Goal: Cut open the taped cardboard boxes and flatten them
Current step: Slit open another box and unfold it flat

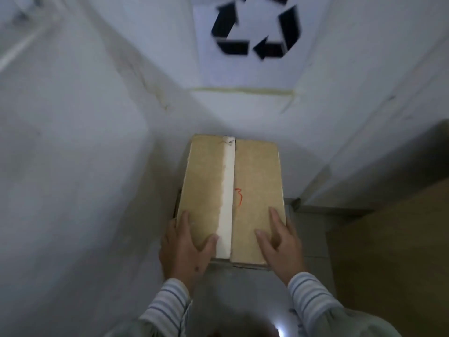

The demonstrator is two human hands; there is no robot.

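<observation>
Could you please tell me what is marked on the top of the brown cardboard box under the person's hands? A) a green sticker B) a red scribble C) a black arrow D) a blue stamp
B: a red scribble sits beside the white tape strip on the brown cardboard box.

Both arms reach forward in striped sleeves. The left hand (185,249) and the right hand (279,244) lie flat, fingers straight and spread.

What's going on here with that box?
A person in striped sleeves has both hands on a brown cardboard box by a white wall. The left hand and right hand lie flat on its top, either side of the pale tape strip along the middle seam. A recycling sign hangs above.
</observation>
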